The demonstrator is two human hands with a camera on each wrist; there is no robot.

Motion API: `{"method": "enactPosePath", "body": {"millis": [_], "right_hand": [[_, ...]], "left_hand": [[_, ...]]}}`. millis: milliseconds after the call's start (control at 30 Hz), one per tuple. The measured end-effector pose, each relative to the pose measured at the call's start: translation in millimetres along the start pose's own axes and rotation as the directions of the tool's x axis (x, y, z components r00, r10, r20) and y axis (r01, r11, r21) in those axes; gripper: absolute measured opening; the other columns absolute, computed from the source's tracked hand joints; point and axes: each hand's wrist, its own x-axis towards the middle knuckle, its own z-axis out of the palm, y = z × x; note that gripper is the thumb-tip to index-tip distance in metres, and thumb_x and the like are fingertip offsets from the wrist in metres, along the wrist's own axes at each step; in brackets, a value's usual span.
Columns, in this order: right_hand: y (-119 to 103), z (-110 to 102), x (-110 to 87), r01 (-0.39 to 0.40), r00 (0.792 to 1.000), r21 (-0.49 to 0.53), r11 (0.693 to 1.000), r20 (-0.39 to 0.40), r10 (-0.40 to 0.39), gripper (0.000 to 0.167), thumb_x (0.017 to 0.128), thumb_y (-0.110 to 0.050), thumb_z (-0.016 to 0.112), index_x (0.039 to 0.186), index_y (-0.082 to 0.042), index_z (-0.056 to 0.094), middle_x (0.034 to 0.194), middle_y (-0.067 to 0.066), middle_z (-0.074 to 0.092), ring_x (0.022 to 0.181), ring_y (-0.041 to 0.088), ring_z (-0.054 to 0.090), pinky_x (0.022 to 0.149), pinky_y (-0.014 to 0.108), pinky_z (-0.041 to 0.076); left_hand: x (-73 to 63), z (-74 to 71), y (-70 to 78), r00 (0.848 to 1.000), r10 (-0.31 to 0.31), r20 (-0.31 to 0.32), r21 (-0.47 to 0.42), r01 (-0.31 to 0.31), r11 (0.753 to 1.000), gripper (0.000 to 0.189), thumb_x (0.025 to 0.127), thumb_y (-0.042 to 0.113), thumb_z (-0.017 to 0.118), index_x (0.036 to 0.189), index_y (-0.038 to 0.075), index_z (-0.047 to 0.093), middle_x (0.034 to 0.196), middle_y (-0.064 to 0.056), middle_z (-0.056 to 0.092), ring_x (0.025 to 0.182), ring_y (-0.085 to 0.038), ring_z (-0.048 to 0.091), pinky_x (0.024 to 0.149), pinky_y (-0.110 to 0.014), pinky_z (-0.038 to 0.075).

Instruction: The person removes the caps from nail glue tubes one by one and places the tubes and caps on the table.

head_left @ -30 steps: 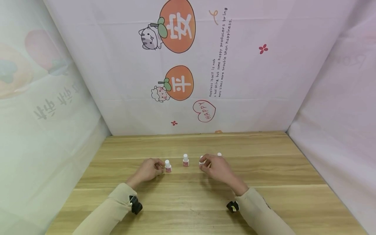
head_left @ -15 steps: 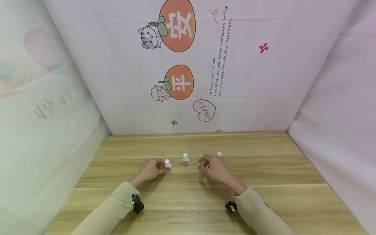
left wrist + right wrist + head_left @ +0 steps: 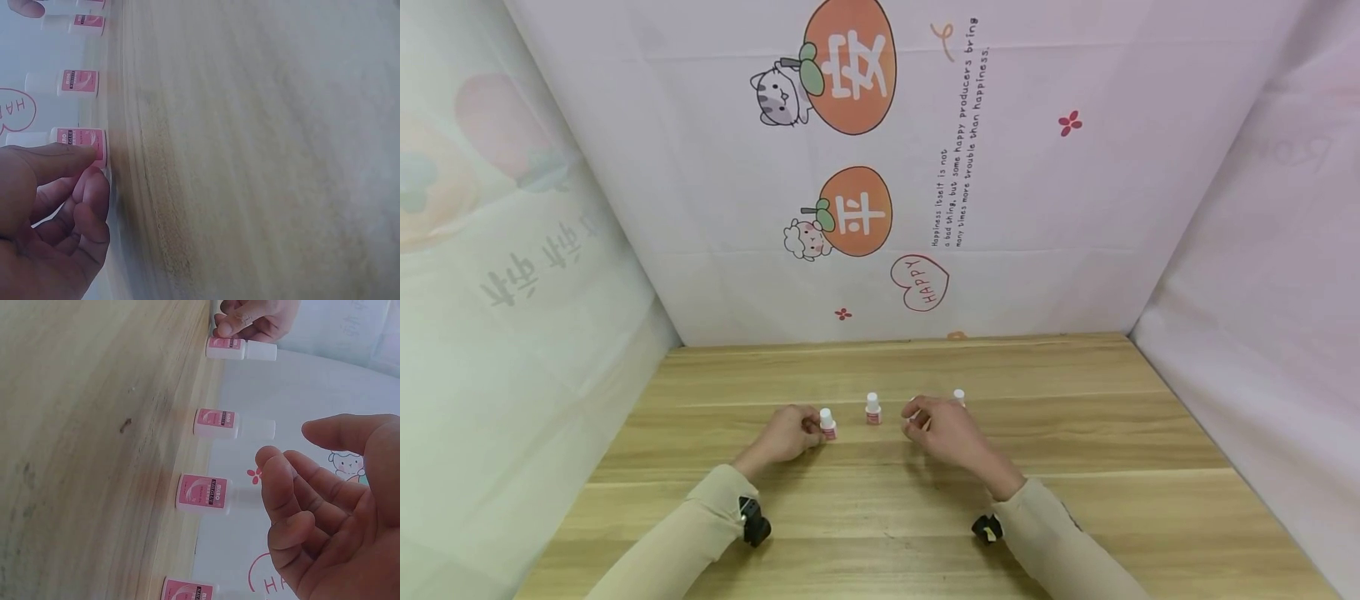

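Note:
Several small white nail glue bottles with pink labels stand upright in a row on the table. My left hand (image 3: 786,433) is at the left side of the leftmost bottle (image 3: 828,429); its fingers are loosely bent, and in the left wrist view the thumb (image 3: 69,160) overlaps the label. Whether it touches is hard to tell. My right hand (image 3: 947,429) hovers by the third bottle (image 3: 203,492), mostly hiding it in the head view. In the right wrist view its thumb and fingers are apart, with nothing between them. Second bottle (image 3: 872,411) stands between my hands.
The rightmost bottle (image 3: 959,396) is partly hidden behind my right hand. A wood-grain table (image 3: 880,517) lies under everything. White printed cloth (image 3: 1015,192) rises at the back, with more cloth on both sides.
My right hand has drifted slightly left, toward the second bottle. My left hand has edged a little closer to the leftmost bottle. The bottles stay in place.

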Motion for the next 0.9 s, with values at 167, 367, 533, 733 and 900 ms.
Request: {"method": "enactPosePath", "body": {"millis": [167, 367, 533, 733, 900], "right_hand": [[-2.0, 0.0, 0.5, -0.004, 1.0, 0.008, 1.0, 0.002, 0.004, 0.014, 0.091, -0.016, 0.07, 0.102, -0.008, 0.072, 0.081, -0.001, 0.072, 0.068, 0.005, 0.062, 0.06, 0.022, 0.049], [-4.1, 0.8, 0.0, -0.028, 0.999, 0.014, 0.999, 0.019, 0.028, 0.014, 0.091, -0.017, 0.07, 0.103, -0.01, 0.072, 0.081, -0.002, 0.072, 0.068, 0.005, 0.061, 0.06, 0.023, 0.049], [-5.6, 2.5, -0.7, -0.028, 0.999, 0.007, 1.0, 0.016, 0.028, 0.01, 0.091, -0.018, 0.07, 0.101, -0.014, 0.071, 0.08, -0.002, 0.071, 0.068, 0.005, 0.06, 0.058, 0.023, 0.049], [-7.0, 3.4, 0.0, -0.038, 0.999, -0.008, 0.999, 0.02, 0.038, 0.01, 0.092, -0.019, 0.07, 0.101, -0.016, 0.072, 0.081, -0.004, 0.07, 0.069, 0.005, 0.06, 0.06, 0.023, 0.049], [-8.6, 4.5, 1.2, -0.04, 0.999, -0.001, 0.999, 0.035, 0.04, 0.012, 0.092, -0.018, 0.07, 0.102, -0.011, 0.072, 0.082, -0.004, 0.07, 0.071, 0.007, 0.061, 0.062, 0.025, 0.05]], "left_hand": [[0.9, 0.7, 0.2, 1.0, 0.001, -0.004, -0.012, -0.001, 1.0, 0.01, 0.083, 0.006, 0.078, 0.09, 0.003, 0.072, 0.075, -0.001, 0.068, 0.066, -0.007, 0.054, 0.057, -0.019, 0.044], [1.0, 2.1, 2.0, 1.0, -0.012, -0.003, -0.021, 0.012, 1.0, 0.011, 0.083, 0.006, 0.078, 0.092, 0.002, 0.072, 0.076, -0.001, 0.069, 0.066, -0.007, 0.055, 0.057, -0.019, 0.045], [1.0, 3.1, 4.5, 1.0, -0.001, -0.003, 0.003, 0.001, 1.0, 0.011, 0.082, 0.005, 0.079, 0.09, 0.003, 0.072, 0.076, -0.001, 0.069, 0.068, -0.007, 0.055, 0.059, -0.019, 0.045], [0.5, 5.5, 7.3, 1.0, -0.017, 0.003, 0.022, 0.017, 1.0, 0.013, 0.081, 0.006, 0.08, 0.091, 0.004, 0.071, 0.08, -0.002, 0.068, 0.07, -0.009, 0.055, 0.061, -0.021, 0.046], [-0.3, 7.7, 8.1, 1.0, -0.018, 0.01, -0.002, 0.018, 1.0, 0.013, 0.081, 0.004, 0.08, 0.091, 0.003, 0.073, 0.081, -0.002, 0.07, 0.07, -0.009, 0.057, 0.06, -0.02, 0.047]]}}
